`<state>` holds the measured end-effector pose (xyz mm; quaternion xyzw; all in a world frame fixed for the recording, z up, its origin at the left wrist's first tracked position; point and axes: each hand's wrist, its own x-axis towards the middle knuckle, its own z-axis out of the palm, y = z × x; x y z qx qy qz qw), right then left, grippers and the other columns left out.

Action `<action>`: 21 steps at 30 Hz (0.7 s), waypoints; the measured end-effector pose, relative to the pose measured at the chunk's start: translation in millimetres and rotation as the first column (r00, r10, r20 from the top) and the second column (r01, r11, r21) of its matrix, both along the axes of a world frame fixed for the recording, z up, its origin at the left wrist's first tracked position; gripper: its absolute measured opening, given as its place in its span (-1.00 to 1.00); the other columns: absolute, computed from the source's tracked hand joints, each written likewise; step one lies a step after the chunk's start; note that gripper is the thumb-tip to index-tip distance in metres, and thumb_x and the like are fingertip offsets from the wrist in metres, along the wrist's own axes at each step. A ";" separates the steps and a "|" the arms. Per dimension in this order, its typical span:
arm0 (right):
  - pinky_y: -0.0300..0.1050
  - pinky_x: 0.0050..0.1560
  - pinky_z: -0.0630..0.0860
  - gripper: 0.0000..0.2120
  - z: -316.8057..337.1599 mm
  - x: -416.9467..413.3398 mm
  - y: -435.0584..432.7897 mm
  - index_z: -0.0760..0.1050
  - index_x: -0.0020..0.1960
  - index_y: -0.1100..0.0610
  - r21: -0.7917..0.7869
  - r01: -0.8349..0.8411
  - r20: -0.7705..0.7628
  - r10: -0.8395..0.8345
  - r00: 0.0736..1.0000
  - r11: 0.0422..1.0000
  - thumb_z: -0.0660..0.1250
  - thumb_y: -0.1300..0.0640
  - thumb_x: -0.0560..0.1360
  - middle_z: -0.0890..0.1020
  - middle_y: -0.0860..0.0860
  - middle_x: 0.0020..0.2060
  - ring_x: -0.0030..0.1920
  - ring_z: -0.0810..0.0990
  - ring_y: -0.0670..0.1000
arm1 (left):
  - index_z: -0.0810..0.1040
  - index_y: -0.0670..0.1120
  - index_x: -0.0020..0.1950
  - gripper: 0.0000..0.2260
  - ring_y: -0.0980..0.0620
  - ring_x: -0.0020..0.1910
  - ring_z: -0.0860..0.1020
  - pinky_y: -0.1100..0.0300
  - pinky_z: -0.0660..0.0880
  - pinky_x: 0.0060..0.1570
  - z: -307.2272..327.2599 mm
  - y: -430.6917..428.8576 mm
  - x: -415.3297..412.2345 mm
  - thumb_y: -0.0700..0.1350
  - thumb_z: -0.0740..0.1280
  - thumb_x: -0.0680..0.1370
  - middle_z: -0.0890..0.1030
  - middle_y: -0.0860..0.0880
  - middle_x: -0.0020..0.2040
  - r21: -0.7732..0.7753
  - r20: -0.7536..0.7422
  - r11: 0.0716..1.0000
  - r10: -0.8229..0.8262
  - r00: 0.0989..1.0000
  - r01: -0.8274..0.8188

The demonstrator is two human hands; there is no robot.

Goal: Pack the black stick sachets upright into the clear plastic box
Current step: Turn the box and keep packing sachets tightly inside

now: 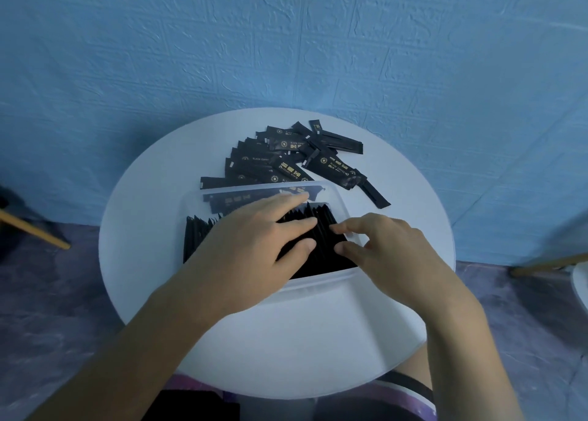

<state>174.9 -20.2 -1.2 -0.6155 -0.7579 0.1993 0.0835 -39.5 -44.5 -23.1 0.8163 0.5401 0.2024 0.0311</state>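
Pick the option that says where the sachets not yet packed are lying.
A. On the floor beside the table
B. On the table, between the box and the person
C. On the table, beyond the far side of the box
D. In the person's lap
C: the loose sachets lie in a pile on the white table, past the far wall of the clear plastic box.
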 end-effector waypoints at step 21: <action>-0.23 0.29 0.30 -0.58 13.8 -28.8 -31.4 0.44 0.33 -0.04 0.122 -0.277 0.225 0.245 0.943 0.953 -0.01 -0.21 0.66 0.35 -0.24 0.49 0.46 0.32 -0.09 | 0.40 0.17 0.49 -0.58 0.35 0.52 0.21 0.22 0.14 0.52 -35.9 -30.0 -81.5 0.02 0.16 0.62 0.31 0.35 0.52 -0.242 0.715 0.961 0.270 0.645 -0.133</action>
